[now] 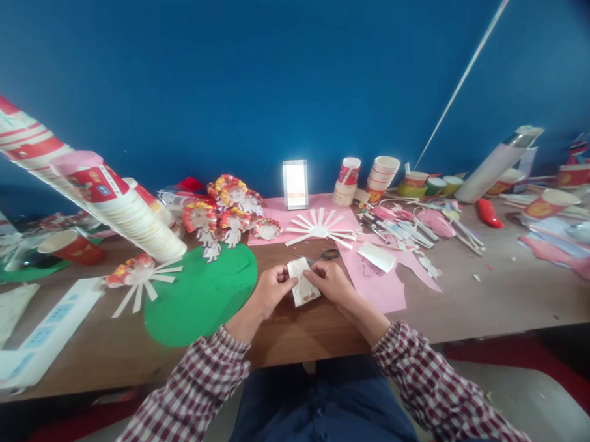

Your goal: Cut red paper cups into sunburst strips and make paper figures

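Between my two hands, above the front part of the table, is a small piece of white paper [304, 287] with brownish marks near its lower edge. My left hand [274, 288] pinches its left side with thumb and fingers. On the opposite side, my right hand [333, 282] grips the paper's right edge. Just beyond the right hand lie dark-handled scissors [330, 254], partly hidden. Farther back, a fan of white paper strips [319, 228] rests on pink paper [275, 212].
A green paper oval [201, 303] lies left, beside lion-like paper figures [232, 220]. A long stack of paper cups [123, 209] leans over the left side. Shorter cup stacks [347, 181] stand at the back. Pens [397, 226] and a red object [488, 213] are right.
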`<state>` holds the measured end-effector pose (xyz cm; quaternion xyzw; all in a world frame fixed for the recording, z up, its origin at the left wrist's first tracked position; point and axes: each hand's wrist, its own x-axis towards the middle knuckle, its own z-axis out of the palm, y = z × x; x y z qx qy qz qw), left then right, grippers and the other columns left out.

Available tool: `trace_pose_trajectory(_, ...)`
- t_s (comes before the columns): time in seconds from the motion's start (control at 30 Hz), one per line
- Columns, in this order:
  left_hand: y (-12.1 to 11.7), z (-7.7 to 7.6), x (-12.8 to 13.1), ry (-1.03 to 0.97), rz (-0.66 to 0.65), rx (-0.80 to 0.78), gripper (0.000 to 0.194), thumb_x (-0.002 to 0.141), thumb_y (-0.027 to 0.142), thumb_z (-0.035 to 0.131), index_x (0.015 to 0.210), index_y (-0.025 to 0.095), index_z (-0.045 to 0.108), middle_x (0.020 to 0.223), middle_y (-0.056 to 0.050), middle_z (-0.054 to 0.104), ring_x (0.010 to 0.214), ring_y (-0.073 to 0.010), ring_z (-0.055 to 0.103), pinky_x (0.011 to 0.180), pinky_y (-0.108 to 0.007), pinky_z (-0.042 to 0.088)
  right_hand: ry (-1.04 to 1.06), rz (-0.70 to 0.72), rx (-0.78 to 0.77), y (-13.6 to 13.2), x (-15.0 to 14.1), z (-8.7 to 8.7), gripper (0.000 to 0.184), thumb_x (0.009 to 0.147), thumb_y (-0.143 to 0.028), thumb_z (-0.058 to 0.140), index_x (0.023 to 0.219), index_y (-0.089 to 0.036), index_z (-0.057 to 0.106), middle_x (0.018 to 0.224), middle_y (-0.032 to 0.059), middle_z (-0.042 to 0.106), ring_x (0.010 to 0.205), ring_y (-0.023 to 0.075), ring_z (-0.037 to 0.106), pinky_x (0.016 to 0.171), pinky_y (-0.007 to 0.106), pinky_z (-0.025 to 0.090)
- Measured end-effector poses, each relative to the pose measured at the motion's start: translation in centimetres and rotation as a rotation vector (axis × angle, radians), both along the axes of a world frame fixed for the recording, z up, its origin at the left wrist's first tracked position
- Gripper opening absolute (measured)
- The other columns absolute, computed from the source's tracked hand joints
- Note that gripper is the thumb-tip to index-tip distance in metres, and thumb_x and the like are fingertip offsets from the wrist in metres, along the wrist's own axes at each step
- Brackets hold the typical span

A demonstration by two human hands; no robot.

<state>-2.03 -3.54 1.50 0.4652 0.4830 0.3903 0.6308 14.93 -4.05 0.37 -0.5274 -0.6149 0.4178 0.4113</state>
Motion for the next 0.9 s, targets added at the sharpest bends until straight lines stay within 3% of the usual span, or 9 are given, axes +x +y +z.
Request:
trace_pose_trajectory(0.23, 0.1, -0.3, -0.2, 0.028, -0.002, 0.049, 0.035, 0.061, 0.025, 0.078, 0.091, 0.010, 0.066, 0.082, -0.007, 0.073, 0.076, -0.0206, 0.068, 0.074, -0.034, 0.055, 0.025, 0.031, -0.015, -0.1, -0.2, 0.2, 0.021, 0.080, -0.037, 0.059, 0.080, -0.016, 0.061, 0.069, 0.0026, 0.065, 0.060, 0.0160, 0.059, 0.054, 0.024, 0.045)
trace_pose_trajectory(0.63, 0.2, -0.6, -0.9, 0.069, -0.028, 0.093, 0.038, 0.059, 0.028, 0.078, 0.090, 0.010, 0.066, 0.080, -0.007, 0.073, 0.074, -0.0210, 0.068, 0.071, -0.033, 0.054, -0.025, 0.136, -0.012, 1.0, -0.4, 1.1, 0.007, 0.076, -0.022, 0.061, 0.080, -0.016, 0.060, 0.076, 0.0039, 0.070, 0.071, 0.0183, 0.064, 0.063, 0.026, 0.049)
trace_pose_trajectory(0.9, 0.1, -0.7, -1.4, 0.149, -0.071, 0.138, 0.033, 0.060, 0.027, 0.077, 0.087, 0.011, 0.067, 0.078, -0.007, 0.073, 0.069, -0.0198, 0.067, 0.066, -0.030, 0.052, -0.020, 0.175, -0.009, 1.8, -0.9, 1.3, 0.019, 0.073, -0.014, 0.058, 0.091, -0.017, 0.056, 0.077, 0.0015, 0.065, 0.069, 0.0156, 0.062, 0.064, 0.026, 0.047)
